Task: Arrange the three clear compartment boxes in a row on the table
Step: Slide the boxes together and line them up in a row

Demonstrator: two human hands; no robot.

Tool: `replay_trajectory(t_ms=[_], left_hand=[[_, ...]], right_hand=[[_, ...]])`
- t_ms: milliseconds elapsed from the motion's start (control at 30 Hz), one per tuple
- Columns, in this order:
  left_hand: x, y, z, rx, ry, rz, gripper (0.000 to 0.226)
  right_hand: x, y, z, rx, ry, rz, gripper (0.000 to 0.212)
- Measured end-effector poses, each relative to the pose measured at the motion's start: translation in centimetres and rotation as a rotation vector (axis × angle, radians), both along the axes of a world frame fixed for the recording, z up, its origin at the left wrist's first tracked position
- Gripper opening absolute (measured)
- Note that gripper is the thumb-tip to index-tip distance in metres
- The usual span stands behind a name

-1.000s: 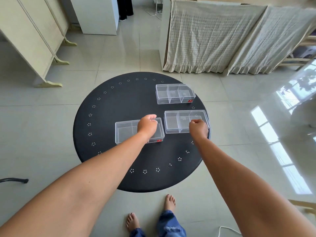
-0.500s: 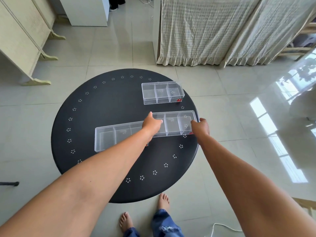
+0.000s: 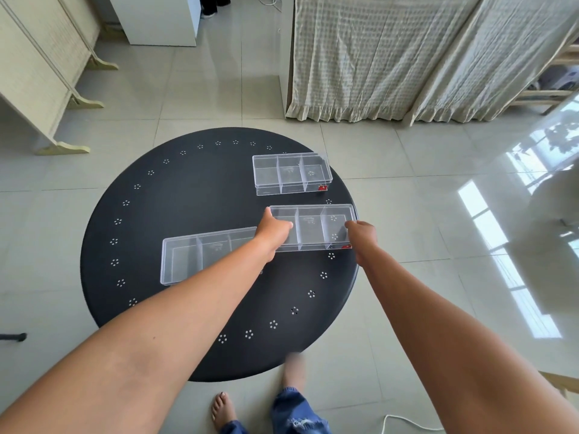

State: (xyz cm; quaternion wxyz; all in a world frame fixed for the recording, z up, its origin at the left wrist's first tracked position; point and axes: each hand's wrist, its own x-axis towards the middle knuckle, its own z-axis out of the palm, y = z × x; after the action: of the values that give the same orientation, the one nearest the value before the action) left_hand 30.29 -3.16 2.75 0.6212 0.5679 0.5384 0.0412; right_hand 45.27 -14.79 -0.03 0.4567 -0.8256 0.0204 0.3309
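Three clear boxes lie on the round black counter (image 3: 175, 195). The left box (image 3: 200, 258) sits near the middle-left, and its right end is hidden behind the left hand (image 3: 273, 232). The middle box (image 3: 313, 227) lies just to its right and a little farther away, at the counter's right edge; whether the two touch cannot be told. The left hand grips this box's left end with curled fingers. The right hand (image 3: 362, 235) grasps its near right corner, fingers folded over the rim. The far box (image 3: 291, 173) lies apart, beyond the middle one, untouched. Bare feet (image 3: 223, 410) stand on the tiled floor (image 3: 407, 170) below.
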Motion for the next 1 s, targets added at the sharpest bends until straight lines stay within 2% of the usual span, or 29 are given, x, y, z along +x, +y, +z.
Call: replay_trajectory(t_ms=[67, 233, 367, 700, 767, 833, 867, 933, 1000], left_hand=[[-0.1, 0.3, 0.5, 0.025, -0.026, -0.007, 0.074], [-1.3, 1.6, 2.6, 0.073, -0.105, 0.005, 0.071], [-3.6, 3.4, 4.5, 0.146, -0.163, 0.020, 0.060], [-14.1, 9.0, 7.0, 0.150, -0.169, 0.148, 0.065], [-16.3, 10.0, 7.1, 0.117, -0.168, 0.175, 0.054], [-18.0, 11.1, 6.9, 0.113, -0.149, 0.190, 0.027], [-18.6, 11.6, 6.7, 0.113, -0.141, 0.202, 0.024], [-19.8, 12.5, 6.4, 0.106, -0.159, 0.209, 0.046], [-20.7, 13.3, 6.2, 0.085, -0.165, 0.215, 0.058]], right_hand=[[0.1, 0.2, 0.5, 0.021, -0.027, -0.024, 0.023], [-0.8, 1.7, 2.8, 0.069, -0.108, -0.071, 0.015], [-2.8, 3.5, 5.3, 0.098, -0.179, -0.071, 0.022], [-11.8, 10.1, 8.5, 0.178, -0.135, 0.045, 0.028], [-13.6, 11.4, 8.7, 0.169, -0.112, 0.074, 0.030], [-15.0, 12.4, 8.8, 0.154, -0.091, 0.098, 0.030], [-15.4, 12.8, 8.8, 0.148, -0.077, 0.114, 0.029], [-16.2, 13.5, 8.5, 0.142, -0.060, 0.153, 0.028], [-16.8, 14.2, 7.9, 0.141, -0.036, 0.168, 0.027]])
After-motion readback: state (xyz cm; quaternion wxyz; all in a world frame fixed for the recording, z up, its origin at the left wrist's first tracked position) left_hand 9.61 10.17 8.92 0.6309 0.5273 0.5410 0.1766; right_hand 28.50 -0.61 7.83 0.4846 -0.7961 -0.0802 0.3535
